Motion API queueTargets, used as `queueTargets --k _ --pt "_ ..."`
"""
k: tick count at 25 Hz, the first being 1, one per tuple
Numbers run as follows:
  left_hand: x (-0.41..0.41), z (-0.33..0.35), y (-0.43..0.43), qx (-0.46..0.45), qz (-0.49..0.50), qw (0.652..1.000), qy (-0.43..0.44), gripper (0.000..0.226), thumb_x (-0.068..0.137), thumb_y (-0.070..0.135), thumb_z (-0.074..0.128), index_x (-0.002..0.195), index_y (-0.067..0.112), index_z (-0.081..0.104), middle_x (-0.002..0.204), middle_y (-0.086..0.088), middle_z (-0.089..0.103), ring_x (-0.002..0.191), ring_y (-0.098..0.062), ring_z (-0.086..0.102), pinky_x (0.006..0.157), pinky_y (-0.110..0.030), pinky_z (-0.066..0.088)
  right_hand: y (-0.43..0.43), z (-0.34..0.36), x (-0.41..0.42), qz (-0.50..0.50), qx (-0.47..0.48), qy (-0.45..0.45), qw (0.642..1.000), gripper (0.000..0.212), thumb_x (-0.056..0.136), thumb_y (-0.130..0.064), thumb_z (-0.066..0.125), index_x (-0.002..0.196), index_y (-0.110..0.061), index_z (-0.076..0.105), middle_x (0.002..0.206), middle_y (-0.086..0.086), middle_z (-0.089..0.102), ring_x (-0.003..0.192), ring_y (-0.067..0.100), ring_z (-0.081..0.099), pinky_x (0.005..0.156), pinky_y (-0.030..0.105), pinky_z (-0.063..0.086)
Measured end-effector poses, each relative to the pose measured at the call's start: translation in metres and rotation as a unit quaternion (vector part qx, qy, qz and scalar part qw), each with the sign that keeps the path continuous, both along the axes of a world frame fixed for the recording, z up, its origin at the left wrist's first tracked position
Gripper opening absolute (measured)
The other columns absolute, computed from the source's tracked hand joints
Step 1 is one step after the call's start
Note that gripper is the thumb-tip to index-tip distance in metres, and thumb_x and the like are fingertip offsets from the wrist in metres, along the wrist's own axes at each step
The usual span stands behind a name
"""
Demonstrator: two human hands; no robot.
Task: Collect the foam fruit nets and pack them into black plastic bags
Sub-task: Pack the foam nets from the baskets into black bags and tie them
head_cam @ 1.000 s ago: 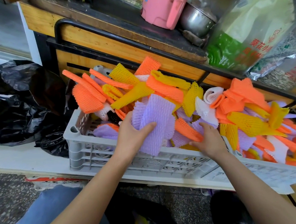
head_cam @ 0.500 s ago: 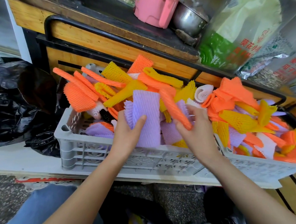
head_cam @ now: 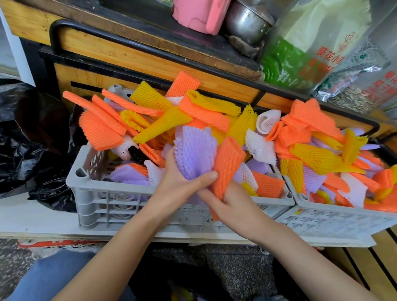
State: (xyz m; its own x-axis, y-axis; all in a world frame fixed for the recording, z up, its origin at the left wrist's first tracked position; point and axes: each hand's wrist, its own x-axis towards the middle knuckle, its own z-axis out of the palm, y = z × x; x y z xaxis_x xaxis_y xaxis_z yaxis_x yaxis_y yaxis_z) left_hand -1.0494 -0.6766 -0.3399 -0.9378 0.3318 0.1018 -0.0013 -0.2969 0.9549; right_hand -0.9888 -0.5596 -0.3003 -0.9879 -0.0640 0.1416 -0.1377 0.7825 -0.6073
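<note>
Two grey plastic crates, the left crate (head_cam: 96, 191) and the right crate (head_cam: 331, 219), are heaped with orange, yellow, purple and white foam fruit nets. My left hand (head_cam: 177, 184) grips a bunch of purple nets (head_cam: 196, 150) above the left crate's front edge, thumb across them. My right hand (head_cam: 233, 204) holds an orange net (head_cam: 227, 163) upright against that bunch. An open black plastic bag (head_cam: 178, 299) between my knees has yellow and purple nets inside.
More black plastic bags (head_cam: 12, 137) lie crumpled on the white ledge to the left. Behind the crates runs a black metal rail (head_cam: 154, 49) on a wooden counter with a pink jug (head_cam: 197, 2), a steel bowl (head_cam: 246, 21) and seed packets (head_cam: 307, 44).
My right hand picked an orange net out of the crate and brought it left and toward me, against the purple bunch in my left hand. The hands now meet at the crate's front edge.
</note>
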Motion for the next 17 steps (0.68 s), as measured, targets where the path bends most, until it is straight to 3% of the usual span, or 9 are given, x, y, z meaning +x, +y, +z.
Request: queueTargets --k 2,4,6,9,11,14,17 --pt "-0.006 -0.004 -0.004 0.054 0.032 0.997 -0.045 0.075 0.063 0.035 0.078 0.127 0.011 0.046 0.121 -0.001 0.062 0.110 -0.011 0.060 0.096 -0.033 0.049 0.002 0.002 0.002 -0.020 -0.095 -0.011 0.995 0.004 0.095 -0.038 0.046 0.096 -0.035 0.047 0.087 -0.028 0.046 0.083 -0.026 0.047 0.074 0.002 0.033" --pt "-0.010 -0.005 -0.008 0.084 0.058 0.991 -0.080 0.041 0.082 0.020 0.070 0.119 0.011 0.055 0.115 -0.009 0.066 0.105 -0.025 0.064 0.093 -0.046 0.051 0.004 0.003 0.001 -0.065 -0.192 0.016 0.979 0.022 0.096 -0.030 0.045 0.118 -0.026 0.046 0.103 -0.025 0.051 0.089 -0.024 0.050 0.079 0.002 0.038" --pt "-0.010 -0.006 -0.007 0.068 0.063 0.993 -0.079 0.029 0.089 0.013 0.062 0.117 0.011 0.058 0.112 -0.008 0.068 0.103 -0.024 0.065 0.088 -0.042 0.053 0.004 0.004 -0.004 -0.106 -0.237 0.020 0.965 0.016 0.096 -0.022 0.048 0.111 -0.025 0.053 0.102 -0.014 0.061 0.088 -0.011 0.058 0.082 0.012 0.047" --pt "-0.007 -0.004 -0.003 0.040 0.069 0.995 -0.062 0.030 0.089 0.012 0.061 0.119 0.009 0.057 0.111 -0.005 0.068 0.102 -0.020 0.065 0.086 -0.034 0.054 0.006 0.002 -0.016 -0.173 -0.311 -0.017 0.935 0.007 0.092 -0.018 0.056 0.093 -0.021 0.062 0.096 0.003 0.068 0.088 0.015 0.064 0.087 0.039 0.052" --pt "-0.007 -0.004 -0.003 0.034 0.077 0.995 -0.049 0.028 0.089 0.011 0.061 0.117 0.011 0.058 0.110 -0.003 0.067 0.101 -0.017 0.065 0.085 -0.032 0.054 0.006 0.001 -0.021 -0.204 -0.330 -0.027 0.921 0.011 0.091 -0.018 0.059 0.100 -0.012 0.062 0.104 0.011 0.068 0.091 0.020 0.066 0.085 0.037 0.054" --pt "-0.009 -0.005 -0.005 0.049 0.087 0.994 -0.047 0.020 0.090 0.012 0.060 0.107 0.023 0.059 0.109 0.001 0.068 0.101 -0.015 0.065 0.085 -0.033 0.053 0.005 0.000 -0.024 -0.249 -0.356 -0.105 0.894 0.022 0.091 -0.027 0.059 0.102 -0.008 0.062 0.105 0.010 0.068 0.082 0.014 0.066 0.070 0.022 0.056" --pt "-0.007 -0.001 -0.004 0.085 0.076 0.992 -0.059 0.019 0.091 0.010 0.057 0.107 0.021 0.059 0.107 0.002 0.068 0.098 -0.013 0.066 0.084 -0.030 0.054 0.009 0.003 -0.024 -0.255 -0.459 -0.176 0.832 0.031 0.090 -0.032 0.058 0.113 -0.011 0.061 0.112 0.009 0.068 0.100 0.022 0.066 0.083 0.038 0.055"
